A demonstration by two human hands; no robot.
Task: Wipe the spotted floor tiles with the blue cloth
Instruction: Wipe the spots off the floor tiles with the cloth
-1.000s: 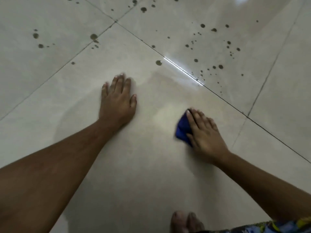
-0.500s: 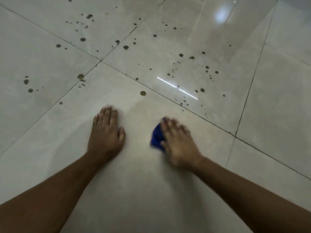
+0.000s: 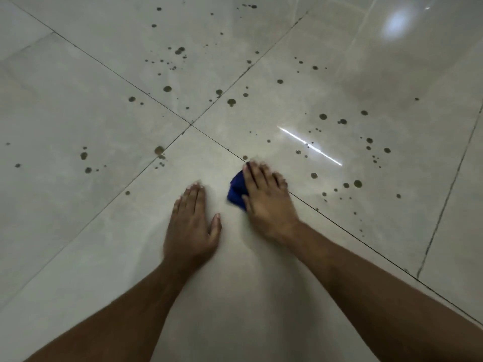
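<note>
Left hand (image 3: 192, 227): I see it flat on the floor (image 3: 78, 231), fingers straight, holding nothing.
Right hand (image 3: 266, 197): fingers straight, pressing the cloth (image 3: 236, 191) at a tile seam.
Spots (image 3: 339, 152): scattered beyond.

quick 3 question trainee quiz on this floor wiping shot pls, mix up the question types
1. True or false: the left hand holds the blue cloth.
2. The right hand is: A) lifted clear of the floor B) pressing the cloth flat on the tile C) wringing the cloth.
3. Fill in: the tile beyond the grout line, ahead of the right hand, is covered in dark ____.

Key: 1 false; 2 B; 3 spots.
</note>
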